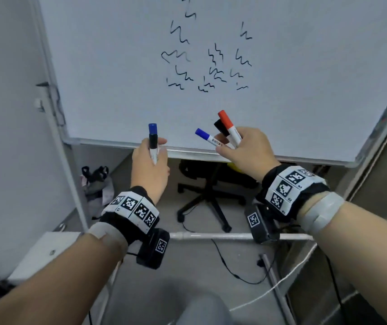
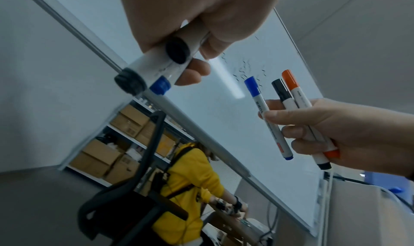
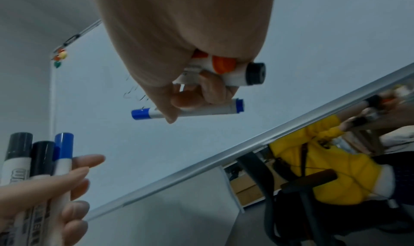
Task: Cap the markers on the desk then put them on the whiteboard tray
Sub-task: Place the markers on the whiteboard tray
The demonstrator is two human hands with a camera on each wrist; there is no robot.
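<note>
In the head view, at mid-frame, capped markers are gripped upright in the left hand (image 1: 149,160); a blue-capped marker (image 1: 207,137), a black one and a red one are fanned in the right hand (image 1: 246,151), just above the whiteboard tray (image 1: 108,143).

In the left wrist view, three marker ends (image 2: 177,50) are seen clenched at upper centre.

In the right wrist view, the blue marker is pinched at mid-frame. It would best be laid flat along the tray, one marker at a time.

Both arms fwd, left hand (image 1: 149,165) & right hand (image 1: 246,150) apparently curled tight.
</note>
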